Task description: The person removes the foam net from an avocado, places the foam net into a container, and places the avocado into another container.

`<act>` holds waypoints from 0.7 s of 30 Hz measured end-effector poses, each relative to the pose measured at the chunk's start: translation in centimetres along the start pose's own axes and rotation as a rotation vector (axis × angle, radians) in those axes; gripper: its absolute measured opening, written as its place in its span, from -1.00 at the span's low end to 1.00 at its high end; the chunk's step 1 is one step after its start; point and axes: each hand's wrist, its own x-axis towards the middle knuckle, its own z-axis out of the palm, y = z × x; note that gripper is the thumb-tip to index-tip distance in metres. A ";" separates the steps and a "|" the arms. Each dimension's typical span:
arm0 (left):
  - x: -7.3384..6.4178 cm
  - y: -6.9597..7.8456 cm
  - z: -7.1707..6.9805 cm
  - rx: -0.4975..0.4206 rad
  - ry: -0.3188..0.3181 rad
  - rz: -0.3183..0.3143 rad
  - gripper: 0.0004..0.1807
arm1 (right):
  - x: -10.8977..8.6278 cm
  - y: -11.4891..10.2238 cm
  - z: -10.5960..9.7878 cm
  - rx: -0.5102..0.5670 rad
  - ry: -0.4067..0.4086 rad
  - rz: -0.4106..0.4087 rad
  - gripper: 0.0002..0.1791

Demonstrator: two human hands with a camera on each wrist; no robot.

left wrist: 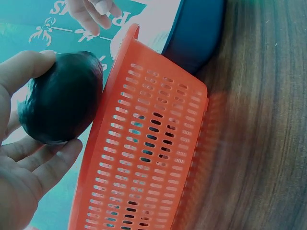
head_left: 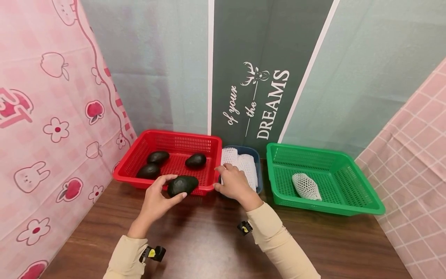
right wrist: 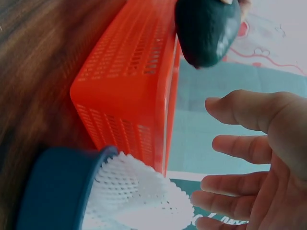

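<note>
My left hand [head_left: 155,202] grips a dark avocado [head_left: 182,185] between thumb and fingers, over the front rim of the red basket [head_left: 175,136]. In the left wrist view the avocado [left wrist: 64,98] shows large beside the basket's slotted wall. Several more avocados [head_left: 196,160] lie inside that basket. My right hand [head_left: 237,182] hovers by the blue container [head_left: 257,155], which holds white foam net sleeves [head_left: 246,166]. The right wrist view has the right hand's fingers [right wrist: 240,148] apart and loosely extended, holding nothing, with the foam net sleeves [right wrist: 139,191] just below them.
To the right stands a green basket [head_left: 325,207] with one net-wrapped piece [head_left: 306,186] inside. All the containers sit on a brown wooden table [head_left: 195,248]. Patterned cloths [head_left: 167,69] hang behind and at both sides.
</note>
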 end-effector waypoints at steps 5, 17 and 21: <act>0.5 -0.1 0.1 0.018 0.035 0.006 -0.37 | 0.1 -0.5 0.5 0.008 -0.010 -0.014 -0.46; 1.7 -0.2 0.7 0.002 0.043 -0.060 -0.36 | 1.3 -1.3 1.3 0.054 -0.039 -0.017 -0.43; 2.3 -0.1 0.8 0.006 0.050 -0.083 -0.34 | 1.3 -1.4 1.3 0.061 -0.041 -0.015 -0.44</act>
